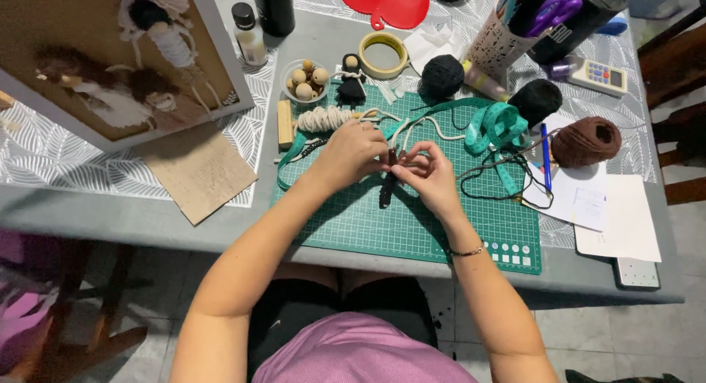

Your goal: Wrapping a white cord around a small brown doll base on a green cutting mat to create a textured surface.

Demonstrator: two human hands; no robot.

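- Left hand (pixel 351 153) sits just left of mat centre, fingers curled in, fingertips pinched on top end of small dark yarn-wrapped bundle (pixel 387 186).
- Right hand (pixel 428 173) just at 3 o'clock of left hand, fingertips nearly meeting it, thumb and forefinger closed on same bundle top and thin cord; bead bracelet (pixel 468 250) on that wrist.
- Dark bundle hangs down toward 6 o'clock from the fingertips, lower end over green grid cutting mat (pixel 412 228); cannot tell if it touches the mat.
- Cream twisted rope strands (pixel 430 129) run from hands toward 1 o'clock.
- Teal measuring tape (pixel 494 125) looped at 2 o'clock of hands, on the mat.
- Cream coiled cord bundle (pixel 323 119) at 11 o'clock of left hand, beside small wooden block (pixel 284 124).
- Small black-robed doll with wooden bead head (pixel 351 81) at 12 o'clock, clear bowl of wooden beads (pixel 305 81) just left of it.
- Yellow tape roll (pixel 383 55) farther at 12 o'clock.
- Two black yarn balls (pixel 442 76), (pixel 536 100) and brown yarn ball (pixel 586 141) at 1–3 o'clock.
- Blue pen (pixel 546 158) on white paper sheets (pixel 610 210) at 3 o'clock.
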